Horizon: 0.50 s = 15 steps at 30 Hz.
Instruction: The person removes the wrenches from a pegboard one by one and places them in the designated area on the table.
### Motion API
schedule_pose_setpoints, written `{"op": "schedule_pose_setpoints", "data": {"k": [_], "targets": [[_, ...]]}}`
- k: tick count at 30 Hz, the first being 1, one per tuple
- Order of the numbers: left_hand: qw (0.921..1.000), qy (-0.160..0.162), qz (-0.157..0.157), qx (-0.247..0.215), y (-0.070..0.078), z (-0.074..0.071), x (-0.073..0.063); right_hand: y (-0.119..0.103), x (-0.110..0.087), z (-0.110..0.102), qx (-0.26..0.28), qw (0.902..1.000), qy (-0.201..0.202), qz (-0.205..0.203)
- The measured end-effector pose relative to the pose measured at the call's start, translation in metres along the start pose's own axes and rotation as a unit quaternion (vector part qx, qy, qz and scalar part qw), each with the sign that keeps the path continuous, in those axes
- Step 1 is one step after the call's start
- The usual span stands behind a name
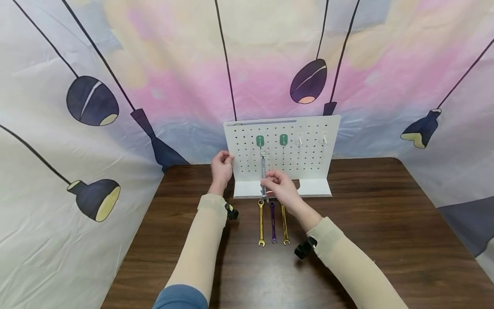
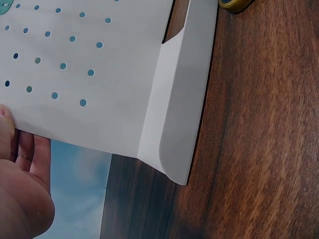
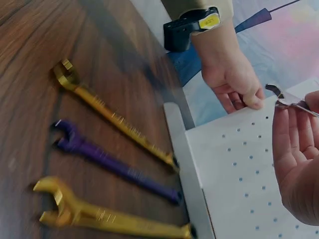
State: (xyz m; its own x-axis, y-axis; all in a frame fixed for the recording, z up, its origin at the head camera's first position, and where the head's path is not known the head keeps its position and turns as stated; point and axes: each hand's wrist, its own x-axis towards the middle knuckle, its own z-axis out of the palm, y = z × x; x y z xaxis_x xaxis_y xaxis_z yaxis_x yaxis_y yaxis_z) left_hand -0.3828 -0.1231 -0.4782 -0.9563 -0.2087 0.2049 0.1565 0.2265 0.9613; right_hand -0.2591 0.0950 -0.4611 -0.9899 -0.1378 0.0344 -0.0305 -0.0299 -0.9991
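Note:
My right hand (image 1: 281,187) pinches a silver combination wrench (image 1: 263,169) upright in front of a white pegboard (image 1: 247,161). The wrench's ring end is at the top, just below the left green hook (image 1: 260,140); its open end points down. In the right wrist view that open end shows beyond the fingers (image 3: 295,134). My left hand (image 1: 221,168) grips the board's left edge, thumb on the front face and fingers behind, as the left wrist view shows. Below the board lie a gold wrench (image 1: 261,223), a purple wrench (image 1: 273,223) and another gold wrench (image 1: 285,225).
A second green hook (image 1: 283,139) and two clear hooks, one at the middle right (image 1: 300,140) and one farther right (image 1: 324,138), are on the board. It stands on its foot (image 1: 316,189) near the back of a dark wooden table (image 1: 370,231). A printed cloth (image 1: 173,51) hangs behind.

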Motion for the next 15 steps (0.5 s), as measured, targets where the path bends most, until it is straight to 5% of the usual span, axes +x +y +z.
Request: {"op": "schedule_pose_setpoints", "data": {"k": [15], "targets": [[1.0000, -0.001, -0.002, -0.006, -0.003, -0.001, -0.002, 0.045, -0.051, -0.061, -0.059, 0.9943, -0.060, 0.065]]}}
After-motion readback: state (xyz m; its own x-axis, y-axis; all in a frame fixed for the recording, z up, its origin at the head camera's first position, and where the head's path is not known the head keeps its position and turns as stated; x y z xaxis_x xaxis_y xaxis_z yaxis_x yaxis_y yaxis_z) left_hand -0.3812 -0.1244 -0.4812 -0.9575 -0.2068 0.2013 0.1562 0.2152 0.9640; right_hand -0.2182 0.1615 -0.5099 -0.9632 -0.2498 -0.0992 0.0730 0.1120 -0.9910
